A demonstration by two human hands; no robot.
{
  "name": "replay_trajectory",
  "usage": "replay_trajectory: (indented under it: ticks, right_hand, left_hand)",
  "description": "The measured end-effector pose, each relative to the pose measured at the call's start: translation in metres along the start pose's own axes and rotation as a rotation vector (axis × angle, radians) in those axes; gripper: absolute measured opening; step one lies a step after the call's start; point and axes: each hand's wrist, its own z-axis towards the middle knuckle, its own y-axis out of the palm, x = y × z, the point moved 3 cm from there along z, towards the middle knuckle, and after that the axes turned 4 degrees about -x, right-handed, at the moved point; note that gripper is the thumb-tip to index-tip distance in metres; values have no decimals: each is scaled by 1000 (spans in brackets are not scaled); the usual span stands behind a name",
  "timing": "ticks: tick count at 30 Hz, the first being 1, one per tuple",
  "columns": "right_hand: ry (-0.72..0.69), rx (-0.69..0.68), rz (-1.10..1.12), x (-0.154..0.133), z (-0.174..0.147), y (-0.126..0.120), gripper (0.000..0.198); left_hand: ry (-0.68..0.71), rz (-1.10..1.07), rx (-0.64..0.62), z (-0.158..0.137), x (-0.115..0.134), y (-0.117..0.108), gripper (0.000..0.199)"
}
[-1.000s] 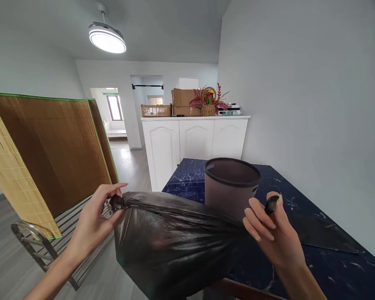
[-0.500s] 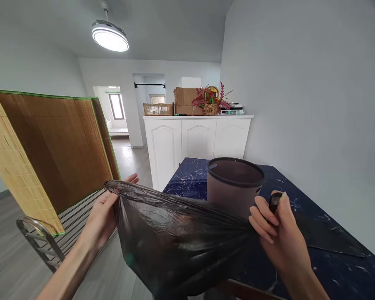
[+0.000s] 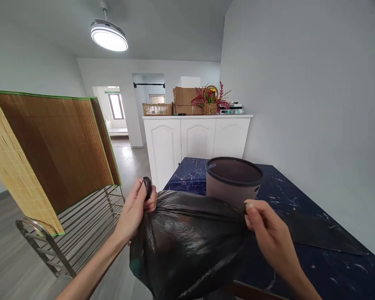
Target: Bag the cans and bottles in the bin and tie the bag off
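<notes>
We hold a black bin bag (image 3: 187, 246) stretched between our hands, its top edge pulled taut so the mouth stays gathered. Our left hand (image 3: 136, 208) is closed around one bunched corner, a tuft poking out above the fingers. Our right hand (image 3: 264, 231) pinches the other corner tight between thumb and fingertips. The bag's body hangs below our fingers, partly over the near edge of the dark blue table (image 3: 331, 266). Just beyond our right fingertips stands an open bin (image 3: 233, 181); left of our left hand is open floor, then a metal rack (image 3: 65, 237).
</notes>
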Motion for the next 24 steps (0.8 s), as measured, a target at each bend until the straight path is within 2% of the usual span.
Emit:
replay_trajectory:
  ticks: [4,7,15,20,24]
  right_hand:
    - [-190,-170,-243,-2,-3,10,31]
    - [-262,-214,-307,0,-2,15,30]
    - [-323,-360,-455,15,-5,24,31]
    - [-409,-497,-492,25,-10,34,29]
    - [-477,-548,-621,31,-14,40,30]
  left_hand:
    - [109,478,-102,-7,-5,0,42]
    - [106,686,-178,-10,-11,2,36]
    - [99,942,-329,-11,-30,7,28]
    - [136,1024,-387,-12,-47,5,21]
    - [147,1065,-429,-14,-56,2,25]
